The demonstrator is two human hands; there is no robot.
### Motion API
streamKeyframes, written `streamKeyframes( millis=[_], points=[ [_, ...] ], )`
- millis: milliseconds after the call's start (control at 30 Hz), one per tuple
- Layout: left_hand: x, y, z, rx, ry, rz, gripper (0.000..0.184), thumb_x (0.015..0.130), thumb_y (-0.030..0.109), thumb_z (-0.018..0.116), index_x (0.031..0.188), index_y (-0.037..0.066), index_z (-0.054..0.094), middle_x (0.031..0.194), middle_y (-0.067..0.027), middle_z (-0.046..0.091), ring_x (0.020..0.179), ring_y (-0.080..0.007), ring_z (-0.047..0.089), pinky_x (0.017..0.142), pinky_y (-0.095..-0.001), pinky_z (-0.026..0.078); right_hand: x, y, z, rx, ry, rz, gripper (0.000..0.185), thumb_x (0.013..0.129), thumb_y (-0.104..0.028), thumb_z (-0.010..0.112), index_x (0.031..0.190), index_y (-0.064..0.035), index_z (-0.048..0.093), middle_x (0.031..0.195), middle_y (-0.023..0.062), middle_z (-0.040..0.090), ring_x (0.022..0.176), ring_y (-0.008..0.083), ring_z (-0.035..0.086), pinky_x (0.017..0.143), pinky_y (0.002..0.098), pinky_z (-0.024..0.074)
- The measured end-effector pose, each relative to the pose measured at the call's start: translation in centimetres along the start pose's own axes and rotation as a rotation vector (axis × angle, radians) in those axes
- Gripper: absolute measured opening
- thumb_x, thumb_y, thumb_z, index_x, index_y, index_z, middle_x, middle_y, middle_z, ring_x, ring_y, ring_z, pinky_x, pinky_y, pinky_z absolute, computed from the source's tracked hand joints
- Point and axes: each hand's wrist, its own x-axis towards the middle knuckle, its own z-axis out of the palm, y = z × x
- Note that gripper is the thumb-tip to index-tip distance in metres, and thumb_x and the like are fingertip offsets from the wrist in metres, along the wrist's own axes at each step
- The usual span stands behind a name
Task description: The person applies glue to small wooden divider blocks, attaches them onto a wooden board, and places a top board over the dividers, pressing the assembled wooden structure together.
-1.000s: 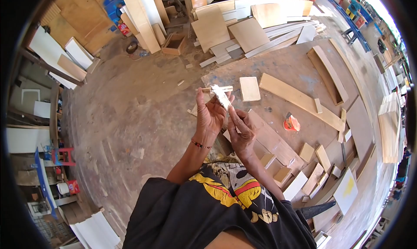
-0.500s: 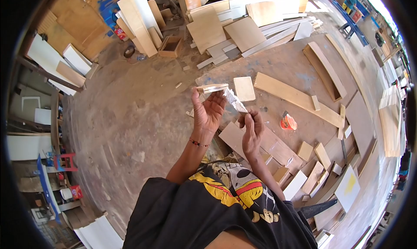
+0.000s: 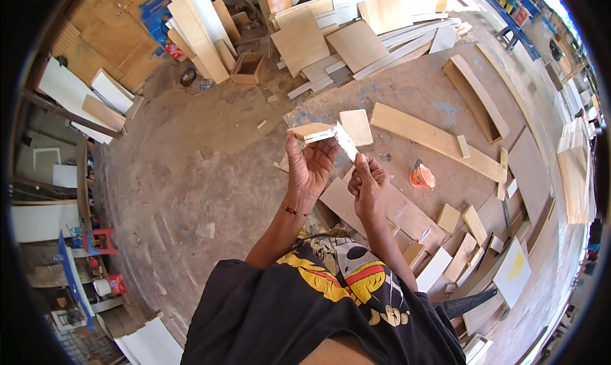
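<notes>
My left hand (image 3: 310, 168) grips a small wooden block (image 3: 312, 131) by its left end, thumb on the near side and fingers beneath. White paste shows along the block's edge. Pinched in my right hand (image 3: 369, 180) is a flat spreader (image 3: 345, 142) coated in white paste. Its tip meets the right end of the block. Just behind lies a pale square wood piece (image 3: 356, 127) on the work board. To the right of my right hand stands an orange cup (image 3: 422, 176) with white stuff on it.
A long plank (image 3: 433, 139) and a narrow trough-like wooden box (image 3: 476, 98) lie on the large board (image 3: 401, 98). Several offcuts (image 3: 459, 257) are scattered at right. Stacked panels (image 3: 356, 47) stand at the back, and a red stool (image 3: 105, 241) at left.
My right hand has risen slightly, and the spreader now stands steeper against the block's end. The block has tilted, so that more of its broad face shows.
</notes>
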Motion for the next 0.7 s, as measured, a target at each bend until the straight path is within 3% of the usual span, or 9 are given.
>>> streamKeyframes(
  millis=[100, 167, 267, 367, 467, 533, 567, 600, 700],
  points=[
    [0.0, -0.1, -0.2, -0.012, 0.03, 0.006, 0.068, 0.078, 0.051, 0.063, 0.113, -0.006, 0.047, 0.11, -0.0197, 0.058, 0.091, -0.0274, 0.062, 0.084, -0.0389, 0.053, -0.2, -0.1, 0.0, 0.011, 0.005, -0.022, 0.021, 0.089, -0.025, 0.058, 0.074, -0.0115, 0.05, 0.053, -0.0068, 0.037, 0.039, 0.001, 0.029, 0.036, 0.017, 0.0234],
    [0.2, 0.2, -1.1, -0.029, -0.029, -0.035, 0.074, 0.075, 0.044, 0.069, 0.117, -0.009, 0.042, 0.109, -0.0191, 0.055, 0.097, -0.0291, 0.057, 0.095, -0.0425, 0.046, -0.3, 0.1, -0.1, 0.05, -0.015, 0.007, 0.021, 0.09, -0.024, 0.058, 0.078, -0.007, 0.054, 0.055, -0.006, 0.04, 0.042, 0.0022, 0.03, 0.038, 0.0186, 0.0239],
    [-0.4, -0.5, 0.7, 0.08, 0.064, 0.039, 0.073, 0.077, 0.046, 0.066, 0.118, -0.01, 0.042, 0.107, -0.0202, 0.056, 0.094, -0.0295, 0.058, 0.097, -0.0443, 0.043, -0.7, 0.2, 0.6, 0.039, -0.074, 0.078, 0.02, 0.09, -0.023, 0.057, 0.078, -0.007, 0.054, 0.055, -0.0059, 0.041, 0.042, 0.0022, 0.031, 0.039, 0.0184, 0.0243],
    [0.3, -0.6, -1.2, -0.03, -0.114, -0.025, 0.071, 0.082, 0.045, 0.06, 0.117, -0.014, 0.042, 0.106, -0.0238, 0.056, 0.092, -0.0326, 0.057, 0.103, -0.0466, 0.037, -1.8, 0.5, 1.9, -0.051, -0.135, 0.085, 0.02, 0.091, -0.023, 0.056, 0.08, -0.0062, 0.055, 0.056, -0.006, 0.042, 0.043, 0.0019, 0.033, 0.039, 0.0182, 0.0248],
    [0.1, -1.0, -1.1, -0.107, 0.05, -0.026, 0.068, 0.083, 0.044, 0.058, 0.114, -0.014, 0.045, 0.104, -0.0264, 0.056, 0.094, -0.0346, 0.057, 0.103, -0.0479, 0.035, -2.2, 0.7, 1.8, -0.15, -0.232, 0.121, 0.02, 0.091, -0.024, 0.055, 0.082, -0.0054, 0.054, 0.058, -0.0054, 0.044, 0.044, 0.0021, 0.034, 0.04, 0.0183, 0.0256],
    [0.6, -0.6, -1.1, -0.064, -0.163, -0.027, 0.071, 0.083, 0.046, 0.058, 0.117, -0.014, 0.042, 0.11, -0.0272, 0.054, 0.099, -0.0366, 0.056, 0.104, -0.0472, 0.034, -2.6, 0.6, 2.0, -0.059, -0.145, -0.036, 0.02, 0.092, -0.022, 0.053, 0.081, -0.005, 0.055, 0.057, -0.0048, 0.044, 0.044, 0.0026, 0.034, 0.04, 0.0184, 0.0261],
    [0.0, -0.5, -1.2, -0.141, -0.078, -0.063, 0.073, 0.082, 0.048, 0.058, 0.118, -0.014, 0.041, 0.115, -0.0272, 0.051, 0.106, -0.0377, 0.054, 0.105, -0.0467, 0.034, -2.3, 1.0, 1.4, -0.04, -0.157, -0.191, 0.016, 0.094, -0.019, 0.05, 0.089, -0.0038, 0.053, 0.061, -0.0029, 0.046, 0.049, 0.0033, 0.037, 0.044, 0.0181, 0.0295],
    [0.0, -0.2, -1.2, -0.118, 0.003, -0.063, 0.074, 0.081, 0.047, 0.06, 0.118, -0.013, 0.04, 0.118, -0.0264, 0.05, 0.108, -0.036, 0.053, 0.105, -0.0468, 0.033, -1.9, 1.1, 1.3, -0.04, -0.157, -0.191, 0.016, 0.094, -0.019, 0.05, 0.089, -0.0038, 0.053, 0.061, -0.0029, 0.046, 0.049, 0.0033, 0.037, 0.044, 0.0181, 0.0295],
    [0.1, -0.5, -0.9, -0.192, -0.056, -0.092, 0.075, 0.081, 0.044, 0.062, 0.12, -0.014, 0.037, 0.12, -0.0259, 0.049, 0.112, -0.0354, 0.051, 0.105, -0.0468, 0.034, -0.3, 1.5, 0.1, -0.192, 0.013, -0.484, 0.016, 0.095, -0.014, 0.046, 0.107, -0.0052, 0.042, 0.074, 0.0006, 0.051, 0.062, 0.0045, 0.042, 0.053, 0.0179, 0.0341]
  ],
)
